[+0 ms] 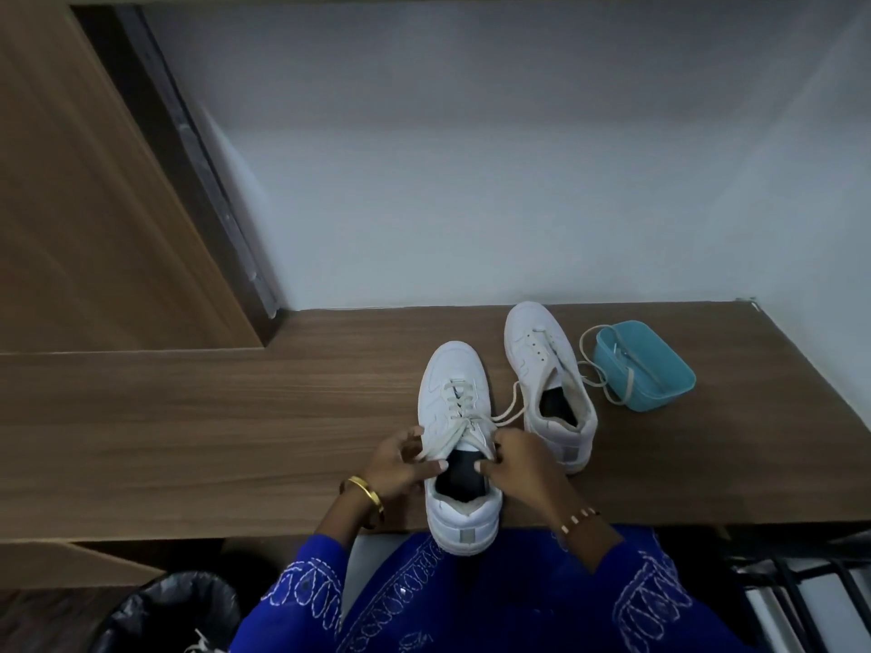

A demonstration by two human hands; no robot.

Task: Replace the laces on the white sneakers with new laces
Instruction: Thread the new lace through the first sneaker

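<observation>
Both hands work at the opening of the near sneaker (459,445), which stands on the wooden surface (235,417) with its toe pointing away and its heel hanging slightly over the front edge. At the shoe's left side, the left hand (400,468) has its fingers curled and pinches one end of the cream lace (459,402) beside the top eyelets, its thumb lying across the collar. On the other side of the collar, the right hand (516,464) is curled too, fingertips pressed to the rim of the opening by the tongue; it seems to hold the other lace end there, though the grip itself is hard to make out. That lace is threaded in crossings up the front of the shoe, and one loose end runs off to the right toward the second sneaker (549,384). This second shoe stands just beside the first, a little farther back, toe away, with most of its eyelets bare. A loose lace (591,365) trails from its right side in a loop that reaches the teal plastic tub (643,369), which sits near it on the surface. A gold bangle (363,492) circles the left wrist and a thin bracelet (577,519) the right, above blue embroidered sleeves (311,586). Down at the lower left stands a bin lined with a black bag (174,615).
</observation>
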